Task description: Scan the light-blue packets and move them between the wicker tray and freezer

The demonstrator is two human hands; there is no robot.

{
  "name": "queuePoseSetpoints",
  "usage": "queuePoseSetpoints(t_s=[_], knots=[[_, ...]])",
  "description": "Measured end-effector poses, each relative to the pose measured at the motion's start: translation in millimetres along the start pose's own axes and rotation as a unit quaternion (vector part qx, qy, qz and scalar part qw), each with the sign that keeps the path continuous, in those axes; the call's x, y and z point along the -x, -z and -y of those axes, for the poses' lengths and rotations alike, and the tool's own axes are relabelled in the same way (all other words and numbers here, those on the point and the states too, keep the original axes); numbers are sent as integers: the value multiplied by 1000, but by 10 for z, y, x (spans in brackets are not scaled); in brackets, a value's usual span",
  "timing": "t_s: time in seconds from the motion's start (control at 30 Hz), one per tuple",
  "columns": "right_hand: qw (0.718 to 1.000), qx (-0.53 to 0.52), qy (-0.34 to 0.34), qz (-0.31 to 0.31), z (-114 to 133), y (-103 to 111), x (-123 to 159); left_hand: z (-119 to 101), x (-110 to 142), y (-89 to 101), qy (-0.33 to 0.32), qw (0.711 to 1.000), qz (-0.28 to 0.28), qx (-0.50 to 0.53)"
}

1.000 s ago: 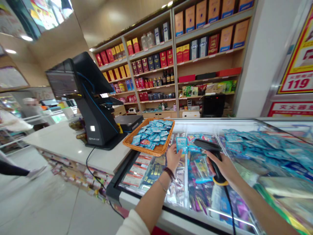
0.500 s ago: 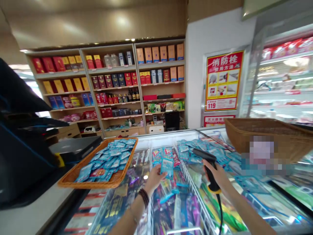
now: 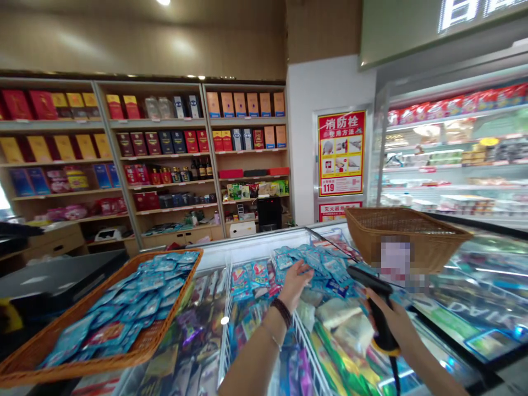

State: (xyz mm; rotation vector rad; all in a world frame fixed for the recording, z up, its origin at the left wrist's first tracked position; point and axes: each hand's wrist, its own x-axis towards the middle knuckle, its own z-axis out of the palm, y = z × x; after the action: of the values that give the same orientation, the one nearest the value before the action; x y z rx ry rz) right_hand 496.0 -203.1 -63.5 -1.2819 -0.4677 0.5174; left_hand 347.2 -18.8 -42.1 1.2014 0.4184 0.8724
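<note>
A: Where's the left hand (image 3: 295, 286)?

B: Out over the freezer chest (image 3: 256, 247), with its fingers open and stretched forward. Their tips are right at a heap of blue sachets (image 3: 328, 267) lying inside the chest, toward the far side.

A: Is it gripping any of them?

B: Not that I can see. The fingers look loose and spread, though the hand partly hides what's directly under it. A dark beaded bracelet (image 3: 282, 312) and a thin metal bangle (image 3: 270, 335) sit on that wrist.

A: And the right hand (image 3: 394, 324)?

B: Its fingers are closed firmly round the grip of a handheld barcode scanner (image 3: 381, 316). The scanner's head points up and to the left, toward the sachets, and a black cord (image 3: 396, 374) hangs from its yellow-ringed base.

A: What's around them?

B: At the chest's left edge sits a wicker tray (image 3: 82, 366) piled with more blue sachets (image 3: 124, 308). Off to the right, past the scanner, stands a second wicker basket (image 3: 412, 231) with a pixelated patch (image 3: 395, 258) in front of it. Farther back are wooden shelves (image 3: 165, 124) of boxed liquor and bottles, a red-and-yellow fire hydrant poster (image 3: 341, 153) on a white wall, and a lit refrigerated display case (image 3: 454, 165) — packaged goods line its shelves.
</note>
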Motion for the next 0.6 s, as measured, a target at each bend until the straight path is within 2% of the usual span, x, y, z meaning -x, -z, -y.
queuePoseSetpoints(t_s=[0.07, 0.13, 0.2, 0.27, 0.4, 0.5, 0.6], knots=[[1000, -4, -4, -3, -18, 10, -3, -44, -14, -59, 16, 999, 8, 43], [1000, -7, -3, 0, -20, -18, 4, -91, 27, -42, 11, 999, 18, 50], [1000, -10, 3, 8, -1, -94, 24, -147, 114, 59, -5, 999, 28, 36], [1000, -13, 4, 21, 31, -224, 51, -225, 228, 239, -28, 999, 32, 5], [998, -10, -8, 54, 62, -644, 117, -467, 479, 790, -85, 994, -12, -72], [994, -15, -14, 107, 42, -1055, 211, -732, 688, 1307, -124, 978, -96, -138], [985, -22, -18, 168, 17, -1477, 371, -1058, 959, 1830, -147, 944, -181, -232]])
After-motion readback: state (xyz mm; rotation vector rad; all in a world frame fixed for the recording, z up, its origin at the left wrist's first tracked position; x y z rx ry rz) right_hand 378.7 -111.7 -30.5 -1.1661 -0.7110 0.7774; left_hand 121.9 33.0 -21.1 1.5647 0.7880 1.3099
